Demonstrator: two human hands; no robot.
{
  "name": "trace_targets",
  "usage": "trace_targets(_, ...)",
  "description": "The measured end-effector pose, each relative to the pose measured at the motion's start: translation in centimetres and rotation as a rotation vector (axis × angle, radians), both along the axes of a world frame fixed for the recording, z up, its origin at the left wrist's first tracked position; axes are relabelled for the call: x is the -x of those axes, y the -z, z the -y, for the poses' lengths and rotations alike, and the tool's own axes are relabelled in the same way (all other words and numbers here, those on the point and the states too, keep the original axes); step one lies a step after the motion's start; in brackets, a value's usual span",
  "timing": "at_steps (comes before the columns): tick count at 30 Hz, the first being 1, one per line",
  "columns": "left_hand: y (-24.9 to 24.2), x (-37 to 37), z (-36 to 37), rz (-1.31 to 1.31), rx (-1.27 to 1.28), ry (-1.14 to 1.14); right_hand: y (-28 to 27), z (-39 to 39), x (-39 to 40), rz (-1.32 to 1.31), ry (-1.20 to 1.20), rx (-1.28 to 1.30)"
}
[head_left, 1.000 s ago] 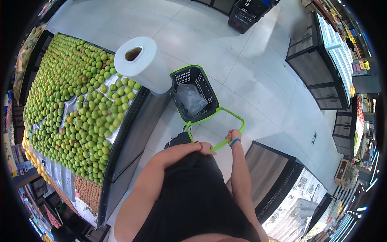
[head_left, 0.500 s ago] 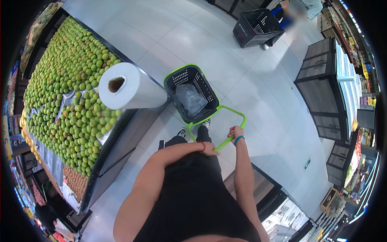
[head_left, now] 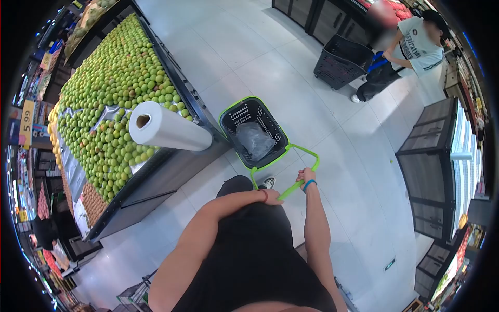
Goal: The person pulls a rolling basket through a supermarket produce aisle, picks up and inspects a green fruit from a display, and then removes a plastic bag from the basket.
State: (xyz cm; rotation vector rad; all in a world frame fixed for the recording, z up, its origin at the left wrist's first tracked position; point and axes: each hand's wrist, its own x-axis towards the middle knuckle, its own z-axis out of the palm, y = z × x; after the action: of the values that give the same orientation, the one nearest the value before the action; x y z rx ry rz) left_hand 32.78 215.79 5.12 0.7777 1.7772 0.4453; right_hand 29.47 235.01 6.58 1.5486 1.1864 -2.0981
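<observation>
A black shopping basket (head_left: 236,148) with a green rim stands on the floor ahead of me, beside the fruit display. Inside it lies a clear plastic bag (head_left: 254,140); its contents cannot be made out. The green basket handle (head_left: 304,150) extends back toward my body. My right hand (head_left: 306,177), below which sits a blue wristband, is wrapped round the handle. My left hand (head_left: 271,196) reaches across my waist, closed at the handle's near left end, its fingers partly hidden.
To the left, a stand (head_left: 171,182) carries heaped green round fruit (head_left: 117,78) and a roll of plastic bags (head_left: 176,130). A person (head_left: 416,47) with a dark basket (head_left: 343,62) stands ahead right. Dark cabinets (head_left: 429,177) line the right side; tiled floor (head_left: 353,151) lies between.
The view has shifted, and the fruit stand and cabinets appear in new positions. More of the other person shows. Both my hands stay on the handle; one of my shoes is now hidden.
</observation>
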Motion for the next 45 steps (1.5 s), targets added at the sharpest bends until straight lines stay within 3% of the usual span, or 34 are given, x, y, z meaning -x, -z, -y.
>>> trace_targets(12, -3.3, 4.6, -0.9, -0.083, 0.100, -0.119, 1.5, -1.0, 5.8, -0.015, -0.009, 0.050)
trace_targets(16, -1.4, 6.5, -0.6, -0.045, 0.142, -0.072, 2.8, -0.5, 6.0, -0.001, 0.005, 0.057)
trace_targets(19, -1.2, 9.0, -0.8, -0.033, 0.119, 0.032, 4.4, 0.0, 6.7, -0.001, 0.025, -0.116)
trace_targets(21, -0.1, 10.5, -0.8, -0.031, 0.109, 0.000, 4.6, -0.1, 8.1, 0.012, 0.114, -0.056)
trace_targets(26, 4.0, 13.5, -1.0, -0.032, 0.026, -0.018, 3.9, 0.0, 12.6, -0.003, 0.038, -0.062)
trace_targets(29, 2.9, 16.1, -0.8, 0.019, 0.042, 0.006, 4.1, 0.3, 15.0, -0.009, 0.002, -0.103)
trace_targets(37, 2.4, 19.6, 1.5, 0.085, -0.014, -0.073, 3.3, 3.0, 18.1, 0.011, -0.018, -0.169)
trace_targets(45, -0.2, 21.6, 4.9, 0.034, 0.015, -0.287, 1.9, 4.9, 22.4, 0.062, -0.124, -0.014)
